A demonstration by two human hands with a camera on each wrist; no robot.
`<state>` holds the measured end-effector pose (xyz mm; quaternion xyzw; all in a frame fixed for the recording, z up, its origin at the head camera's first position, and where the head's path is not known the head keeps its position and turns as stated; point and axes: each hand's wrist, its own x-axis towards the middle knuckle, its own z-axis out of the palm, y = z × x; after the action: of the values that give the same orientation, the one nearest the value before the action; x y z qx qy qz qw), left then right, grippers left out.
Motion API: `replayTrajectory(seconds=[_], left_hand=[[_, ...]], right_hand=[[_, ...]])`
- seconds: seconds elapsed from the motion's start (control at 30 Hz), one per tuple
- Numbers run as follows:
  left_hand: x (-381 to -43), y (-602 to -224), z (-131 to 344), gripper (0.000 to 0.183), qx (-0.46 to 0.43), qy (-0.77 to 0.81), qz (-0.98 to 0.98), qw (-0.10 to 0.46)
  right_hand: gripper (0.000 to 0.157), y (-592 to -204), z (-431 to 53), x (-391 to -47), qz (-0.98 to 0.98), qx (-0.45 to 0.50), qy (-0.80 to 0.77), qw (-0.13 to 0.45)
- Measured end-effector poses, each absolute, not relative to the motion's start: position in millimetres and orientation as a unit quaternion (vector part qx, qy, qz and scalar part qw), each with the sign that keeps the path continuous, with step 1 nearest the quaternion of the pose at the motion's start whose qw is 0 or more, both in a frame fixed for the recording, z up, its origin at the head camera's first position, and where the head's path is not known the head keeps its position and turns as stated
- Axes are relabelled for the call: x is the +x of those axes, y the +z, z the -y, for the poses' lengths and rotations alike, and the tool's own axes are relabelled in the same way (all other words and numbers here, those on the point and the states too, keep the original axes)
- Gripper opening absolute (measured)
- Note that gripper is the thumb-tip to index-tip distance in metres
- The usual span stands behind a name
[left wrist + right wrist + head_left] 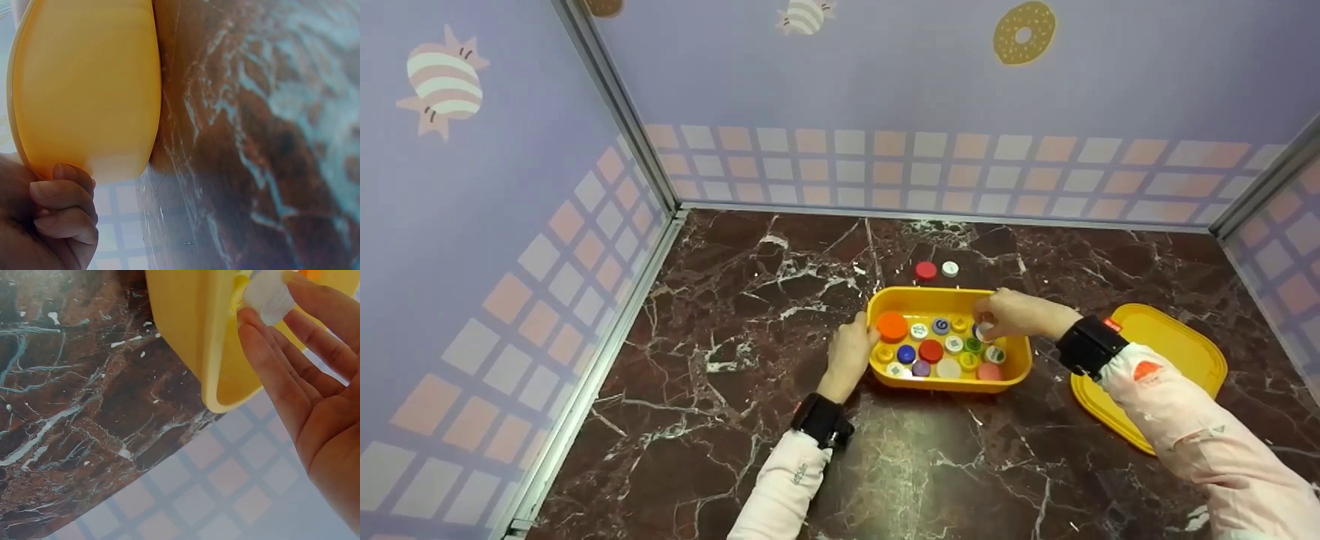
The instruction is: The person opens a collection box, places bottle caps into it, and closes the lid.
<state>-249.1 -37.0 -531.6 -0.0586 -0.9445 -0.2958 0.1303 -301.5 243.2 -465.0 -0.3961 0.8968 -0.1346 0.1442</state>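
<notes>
A yellow plastic box [922, 301] holds several bottle caps, among them a large orange cap [892, 327], a red cap [931, 351] and a blue cap [906, 353]. My left hand [849, 351] grips the box at its left end, with curled fingers [64, 194] against the outer wall. Over the box's right end is my right hand [1012, 313]. It pinches a white bottle cap [269, 297] between thumb and fingertips, above the other caps. Part of the box's right side is covered by this hand in the head view.
Behind the box, a red cap [925, 270] and a white cap [950, 268] lie on the dark marbled table [750, 322]. A yellow lid [1174, 337] lies to the right, partly under the right forearm. Patterned walls [885, 75] stand at the back and sides.
</notes>
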Motion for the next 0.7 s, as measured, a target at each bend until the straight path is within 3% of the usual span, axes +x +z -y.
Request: replayTrajectory(seconds=[0.17,0.43,0.7], left_hand=[[-249.2,-531.6,36.8,0.012,-0.057,-0.295,0.945,0.131],[-249.7,-530.0,36.0,0.012,-0.059,-0.292,0.945,0.137],[-248.3,-529.0,37.0,0.012,-0.063,-0.297,0.944,0.131]], right_hand=[[0.017,-468.0,-239.4,-298.6,-0.894,-0.389,-0.130,0.179],[0.017,-470.8,-237.6,-296.8,-0.893,-0.403,-0.110,0.166],[0.023,-467.7,-236.1,-295.6,-0.901,-0.377,-0.090,0.194]])
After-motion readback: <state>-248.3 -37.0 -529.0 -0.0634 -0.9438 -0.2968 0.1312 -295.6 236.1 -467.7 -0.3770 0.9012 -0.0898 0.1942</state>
